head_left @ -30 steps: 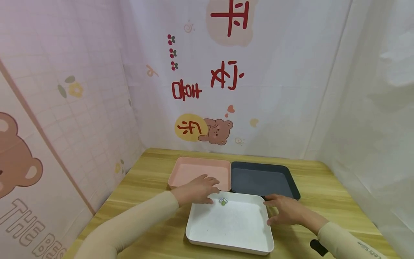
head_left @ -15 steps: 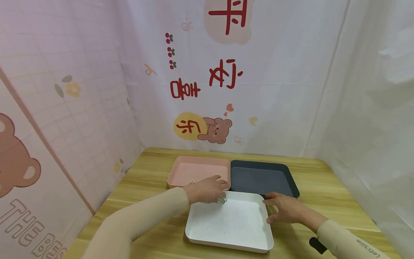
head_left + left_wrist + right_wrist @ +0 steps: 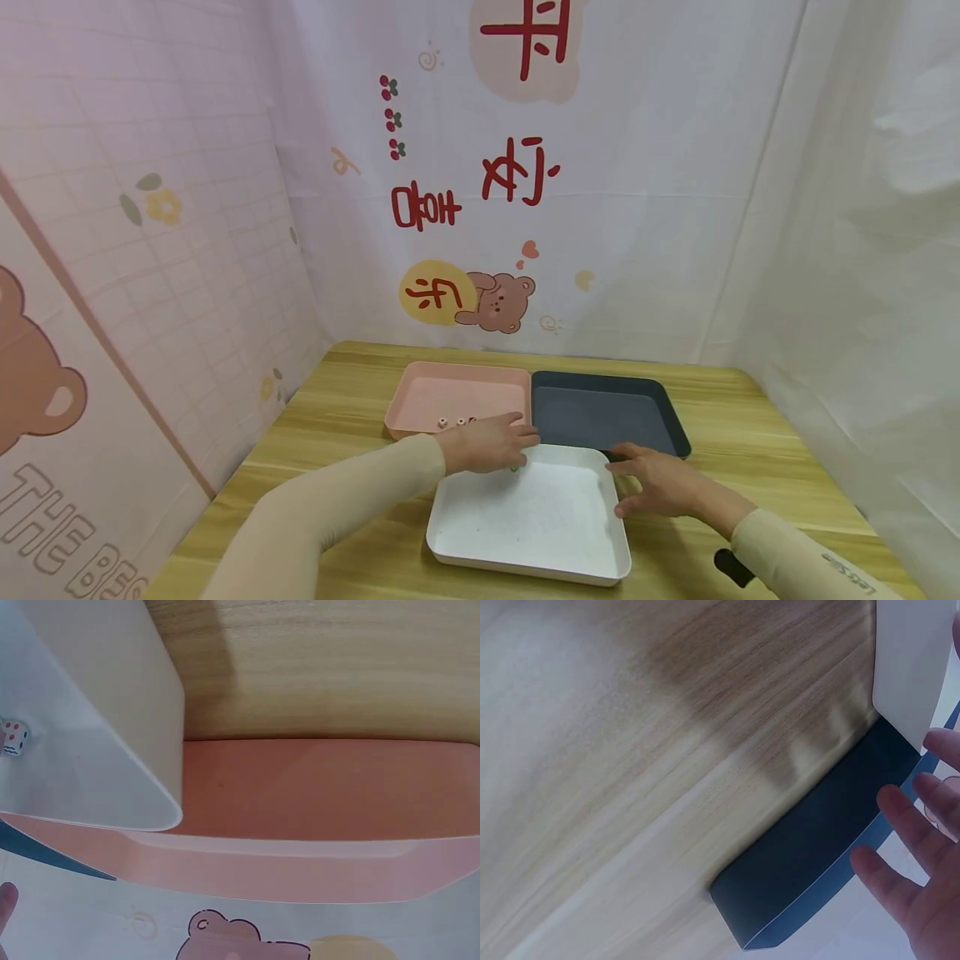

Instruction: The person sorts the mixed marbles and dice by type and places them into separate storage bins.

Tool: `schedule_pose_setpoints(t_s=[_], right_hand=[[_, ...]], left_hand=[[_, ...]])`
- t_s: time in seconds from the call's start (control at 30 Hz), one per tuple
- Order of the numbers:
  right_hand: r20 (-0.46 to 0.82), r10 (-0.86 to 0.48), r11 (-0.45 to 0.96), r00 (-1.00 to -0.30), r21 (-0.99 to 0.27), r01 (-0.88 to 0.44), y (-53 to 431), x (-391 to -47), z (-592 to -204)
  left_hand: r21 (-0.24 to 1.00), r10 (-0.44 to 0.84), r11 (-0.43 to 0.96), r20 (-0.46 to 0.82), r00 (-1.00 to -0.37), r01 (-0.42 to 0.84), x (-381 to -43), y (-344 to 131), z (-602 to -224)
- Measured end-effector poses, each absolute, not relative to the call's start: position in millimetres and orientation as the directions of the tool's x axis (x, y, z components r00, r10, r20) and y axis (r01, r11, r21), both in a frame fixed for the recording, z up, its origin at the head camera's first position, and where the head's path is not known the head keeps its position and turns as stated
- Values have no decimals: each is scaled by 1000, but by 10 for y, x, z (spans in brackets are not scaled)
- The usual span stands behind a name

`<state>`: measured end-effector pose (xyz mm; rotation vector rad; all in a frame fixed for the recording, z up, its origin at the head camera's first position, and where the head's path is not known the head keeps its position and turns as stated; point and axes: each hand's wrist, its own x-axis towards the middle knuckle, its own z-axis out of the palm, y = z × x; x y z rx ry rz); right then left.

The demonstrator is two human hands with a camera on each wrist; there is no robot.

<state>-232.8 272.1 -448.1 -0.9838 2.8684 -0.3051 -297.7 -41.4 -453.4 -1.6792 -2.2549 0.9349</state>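
My left hand (image 3: 491,442) is over the far left corner of the white tray (image 3: 547,533), its fingers spread and reaching down. Below its thumb shows a bit of green (image 3: 515,468); the rest of the small group there is hidden by the hand. In the left wrist view a white die (image 3: 14,737) with red and blue pips lies on the tray floor, right at the picture's edge. My right hand (image 3: 663,483) stays at the white tray's right rim, fingers apart and holding nothing. Behind my left wrist, small white dice (image 3: 442,422) lie in the pink tray (image 3: 465,372).
A dark blue-grey tray (image 3: 603,417) stands right of the pink one, both just behind the white tray. A black object (image 3: 733,568) sits by the right sleeve. Printed cloth (image 3: 637,208) encloses the wooden table (image 3: 772,467) at the back and sides.
My left hand has moved right and lowered over the small group in the white tray, covering most of it. Dice in the pink tray have come into view. My right hand is still.
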Motion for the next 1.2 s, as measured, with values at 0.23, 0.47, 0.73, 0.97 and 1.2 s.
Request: schedule_pose_setpoints(t_s=[0.23,0.47,0.73,0.97,1.2], right_hand=[[-50,-625,766,-779,-234,-599,2720,-2342,-4475],[-78,-619,774,-782,-230,-590,2713,-2324,-4433],[-65,-610,782,-790,-210,-586,2737,-2310,-4436],[-52,-584,806,-810,-155,-571,2730,-2304,-4453],[-32,-590,804,-806,-109,-584,2732,-2311,-4463]], left_hand=[[-612,917,120,-233,-323,782,-2990,-368,-4550],[-638,916,83,-253,-310,766,-2989,-331,-4562],[-670,912,15,-295,-285,742,-2961,-294,-4551],[-693,895,-23,-335,-294,721,-2956,-272,-4546],[-741,891,-97,-362,-274,664,-2975,-248,-4564]])
